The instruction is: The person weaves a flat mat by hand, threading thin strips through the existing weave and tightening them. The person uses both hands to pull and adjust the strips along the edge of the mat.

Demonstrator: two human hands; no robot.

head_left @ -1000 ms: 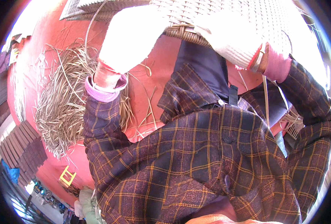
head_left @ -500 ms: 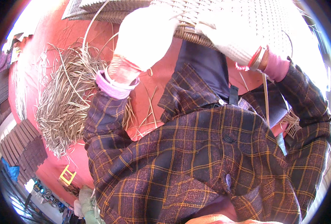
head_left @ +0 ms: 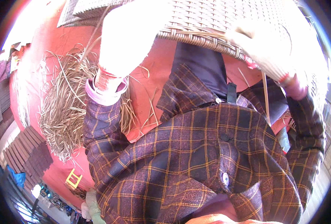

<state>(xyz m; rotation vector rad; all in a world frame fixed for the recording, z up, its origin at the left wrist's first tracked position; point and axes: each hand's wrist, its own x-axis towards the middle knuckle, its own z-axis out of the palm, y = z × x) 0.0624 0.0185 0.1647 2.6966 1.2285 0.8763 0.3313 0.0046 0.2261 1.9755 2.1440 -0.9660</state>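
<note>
Head view — white-gloved left hand [head_left: 133,30] and white-gloved right hand [head_left: 257,46] by tan woven-wicker panel [head_left: 206,18], glare hides grips — long tan strip [head_left: 266,99] could snag if tugged.

Weaving workshop — a heap of loose strands [head_left: 66,115], a wicker piece [head_left: 210,22].

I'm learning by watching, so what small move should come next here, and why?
Perhaps use the right hand to ease the thin strand snug against the rim of the woven panel: it appears to run along that edge toward that hand. The left hand is washed out, so its grip is unclear.
</note>
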